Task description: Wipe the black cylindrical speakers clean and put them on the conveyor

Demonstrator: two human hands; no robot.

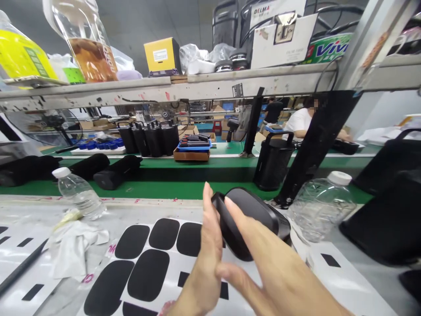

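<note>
A black portable speaker (259, 210) with rounded ends lies tilted in front of me on the worktable. My left hand (210, 245) stands upright at its left end, fingers stretched out and held flat. The fingers of my right hand (263, 250) lie straight along the near face of the speaker, and its thumb reaches left toward my left palm. Neither hand is wrapped round the speaker. Just left of my hands is a white sheet with black rounded-square stickers (148, 274). Part of that sheet is hidden under my forearms.
A water bottle (80, 193) and crumpled white cloth (74, 250) are at left; a larger bottle (324, 206) stands right. Beyond runs a green conveyor (197, 188) with black speakers (274, 160). An overhead shelf (204, 87) carries boxes and drinks. A person (301, 120) sits across.
</note>
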